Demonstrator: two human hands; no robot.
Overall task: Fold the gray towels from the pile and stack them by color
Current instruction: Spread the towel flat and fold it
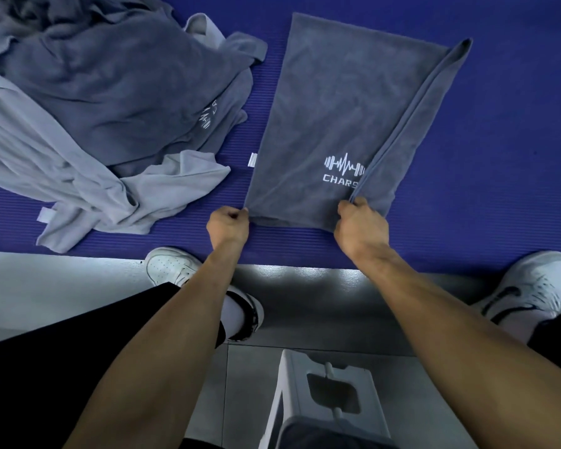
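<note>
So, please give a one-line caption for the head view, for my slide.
Both hands, left hand and right hand, pinch the near corners of a dark towel on the mat, beside the pile.

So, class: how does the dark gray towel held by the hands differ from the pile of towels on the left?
The dark gray towel lies spread flat; the pile is crumpled. Left hand and right hand pinch the towel's near edge; nothing touches the pile. The pile mixes dark and lighter gray. Both lie on the blue mat.

On the mat [499, 140], the pile [88, 102] lies left of the spread towel [331, 108], near but apart.
</note>
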